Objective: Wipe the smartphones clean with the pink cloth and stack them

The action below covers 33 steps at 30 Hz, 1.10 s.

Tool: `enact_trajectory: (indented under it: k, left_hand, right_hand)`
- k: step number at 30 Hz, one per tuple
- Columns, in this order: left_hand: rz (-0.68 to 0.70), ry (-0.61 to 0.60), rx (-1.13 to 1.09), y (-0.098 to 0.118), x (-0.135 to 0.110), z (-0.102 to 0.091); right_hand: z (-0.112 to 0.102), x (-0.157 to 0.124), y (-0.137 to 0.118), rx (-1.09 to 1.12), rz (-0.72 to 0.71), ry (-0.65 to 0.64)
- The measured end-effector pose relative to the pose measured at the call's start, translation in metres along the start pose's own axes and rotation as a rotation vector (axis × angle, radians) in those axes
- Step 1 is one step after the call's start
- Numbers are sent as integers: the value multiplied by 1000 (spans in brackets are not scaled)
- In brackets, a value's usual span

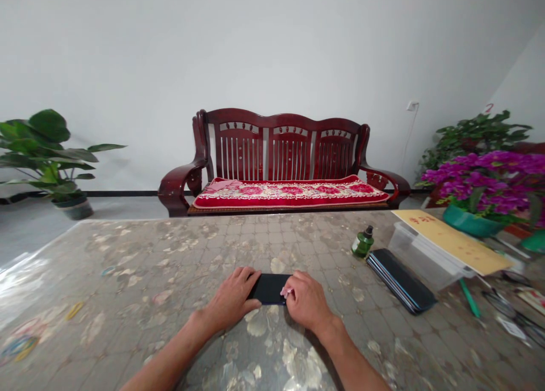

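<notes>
A dark smartphone (pixel 269 289) lies sideways on the patterned table cover, its black screen facing up. My left hand (pixel 233 298) grips its left end, fingers along the far edge and thumb at the near edge. My right hand (pixel 307 300) is closed over the right end of the phone. A small crumpled pinkish-white piece (pixel 286 292), perhaps cloth or tissue, sticks out of its fingers against the screen. Most of that piece is hidden in the hand.
Right of my hands lie a stack of dark phones (pixel 402 280), a green bottle (pixel 363 242), a clear plastic box (pixel 419 255) under a yellow envelope (pixel 451 240), and a green pen-like tool (pixel 470 299). Rubber bands (pixel 74 310) lie at left. A wooden bench (pixel 285 152) stands beyond the table.
</notes>
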<state>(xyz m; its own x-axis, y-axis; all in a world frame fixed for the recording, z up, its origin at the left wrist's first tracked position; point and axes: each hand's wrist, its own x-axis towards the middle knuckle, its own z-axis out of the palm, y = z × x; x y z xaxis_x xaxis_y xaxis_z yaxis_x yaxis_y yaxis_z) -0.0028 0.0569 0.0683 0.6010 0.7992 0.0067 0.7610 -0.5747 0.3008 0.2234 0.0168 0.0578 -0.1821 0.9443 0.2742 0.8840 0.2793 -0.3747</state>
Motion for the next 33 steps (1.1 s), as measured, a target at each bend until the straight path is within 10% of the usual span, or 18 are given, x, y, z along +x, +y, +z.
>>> enact_trajectory:
  k: [33]
  left_hand:
    - [-209, 119, 96, 19, 1, 23]
  right_hand:
    - [10, 7, 17, 41, 92, 147]
